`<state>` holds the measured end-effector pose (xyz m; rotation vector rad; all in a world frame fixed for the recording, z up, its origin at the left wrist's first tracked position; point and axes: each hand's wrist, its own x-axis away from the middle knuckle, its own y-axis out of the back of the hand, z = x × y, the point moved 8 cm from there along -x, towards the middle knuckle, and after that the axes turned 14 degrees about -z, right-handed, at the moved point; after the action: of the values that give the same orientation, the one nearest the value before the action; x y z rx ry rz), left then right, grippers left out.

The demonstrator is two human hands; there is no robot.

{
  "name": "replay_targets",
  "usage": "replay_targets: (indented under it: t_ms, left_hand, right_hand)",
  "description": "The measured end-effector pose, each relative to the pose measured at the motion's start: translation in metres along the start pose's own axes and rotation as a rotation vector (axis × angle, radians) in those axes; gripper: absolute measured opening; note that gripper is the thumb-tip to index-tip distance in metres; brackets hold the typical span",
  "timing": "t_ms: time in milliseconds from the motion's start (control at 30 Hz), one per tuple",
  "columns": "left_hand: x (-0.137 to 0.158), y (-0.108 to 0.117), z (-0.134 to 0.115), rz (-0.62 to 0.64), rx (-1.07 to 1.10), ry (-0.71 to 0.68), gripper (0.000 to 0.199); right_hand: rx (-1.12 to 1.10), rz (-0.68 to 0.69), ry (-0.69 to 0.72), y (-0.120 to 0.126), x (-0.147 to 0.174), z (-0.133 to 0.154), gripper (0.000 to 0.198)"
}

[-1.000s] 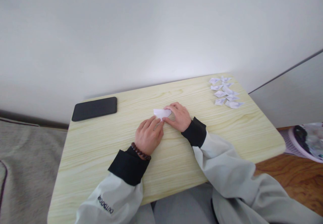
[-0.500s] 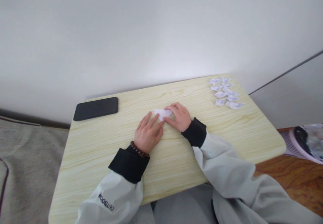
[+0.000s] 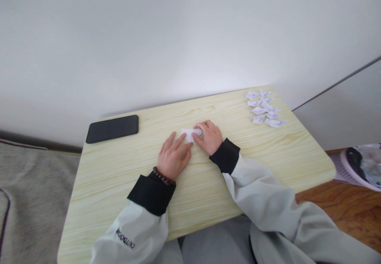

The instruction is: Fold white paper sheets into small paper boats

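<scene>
A small piece of folded white paper (image 3: 187, 133) lies near the middle of the wood-patterned table (image 3: 202, 192). My left hand (image 3: 172, 158) rests palm down, its fingers spread, with fingertips touching the paper's left and near edges. The right end of the paper is between the thumb and curled fingers of my right hand (image 3: 210, 137), which partly hide it. At the table's far right corner sit several folded white paper pieces (image 3: 266, 110) with pointed ends, grouped close together.
A black smartphone (image 3: 112, 129) lies at the table's far left. The white wall (image 3: 190, 37) stands right behind the table. To the right, on the wooden floor (image 3: 342, 208), is a pink mesh wastebasket (image 3: 342, 168) with rubbish in it. Grey fabric (image 3: 35, 200) spreads at the left.
My right thumb has moved up onto the paper, and that hand has shifted slightly left. Less of the paper's right part shows. My left hand has barely moved.
</scene>
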<state>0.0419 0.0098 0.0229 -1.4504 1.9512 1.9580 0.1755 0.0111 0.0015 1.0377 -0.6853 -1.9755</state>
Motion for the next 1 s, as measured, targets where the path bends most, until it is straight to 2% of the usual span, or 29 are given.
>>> replay_targets:
  t_ms: [233,533,733,900,1000]
  left_hand:
    - [-0.001,0.001,0.001,0.004,-0.006,-0.022,0.022]
    - [-0.003,0.001,-0.006,-0.013,-0.022,-0.075,0.02]
    - [-0.002,0.001,-0.004,-0.033,0.029,-0.071,0.021]
    - [-0.007,0.0,0.01,-0.105,0.123,0.01,0.014]
    - [-0.014,-0.006,0.024,-0.119,0.038,0.09,0.026]
  right_hand:
    - [-0.041,0.049,0.039,0.001,0.005,-0.002,0.036]
    - [0.02,0.016,-0.023,0.001,0.001,-0.001,0.034]
    - [0.016,-0.006,0.082,-0.001,0.006,-0.001,0.034]
    - [0.019,-0.007,0.136,-0.002,0.01,-0.002,0.035]
    - [0.009,-0.004,0.148,-0.001,0.01,0.0,0.032]
